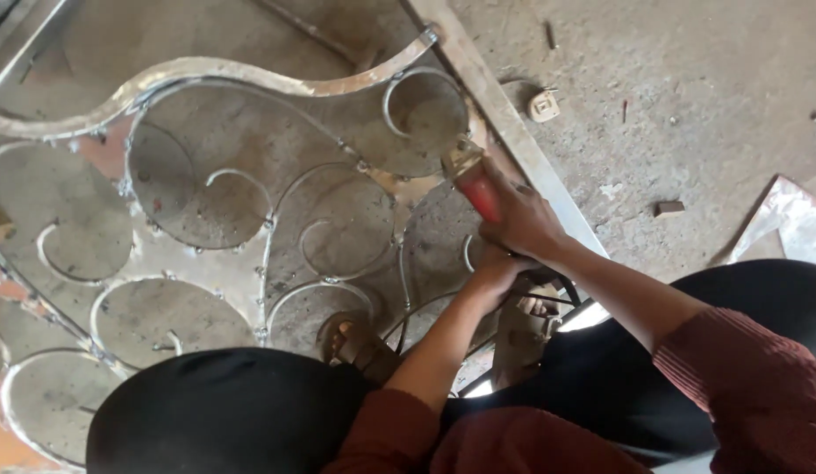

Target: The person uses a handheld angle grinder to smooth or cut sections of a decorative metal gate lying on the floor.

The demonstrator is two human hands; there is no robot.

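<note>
**Operator:** Two hands are on one tool. The right hand (522, 219) is wrapped round the red body of the grinder (474, 186); the left hand (497, 268) is clenched on its rear end, just behind the right. The grinder head sits on the gate (250, 75), at the scroll (425, 114) nearest the frame bar (513, 132).

**Inspector:** Where is the operator relative to the gate?

**Operator:** Squatting on it. One sandalled foot (355, 342) rests on the scrollwork below the grinder; the second foot (526, 320) lies close under both hands. A dark cable (570, 290) runs past that foot.

**Inspector:** Hazards, as judged from this position?

**Operator:**
1. Kickback. The head works in a tight gap between scroll and bar; if it snags, the tool may jerk back toward the wrists and knees.
2. Open footwear. Sparks or a slipping head could reach the toes.
3. Cable. It lies near the second foot; snagging it could pull the tool off line.
4. Bare hands. No gloves show; fresh weld beads on the gate look rough and may cut.
5. Footing. Standing on curved bars invites a slip.

**Inspector:** Is a guard fitted?

**Operator:** Cannot tell; the head is too small to read.
</note>
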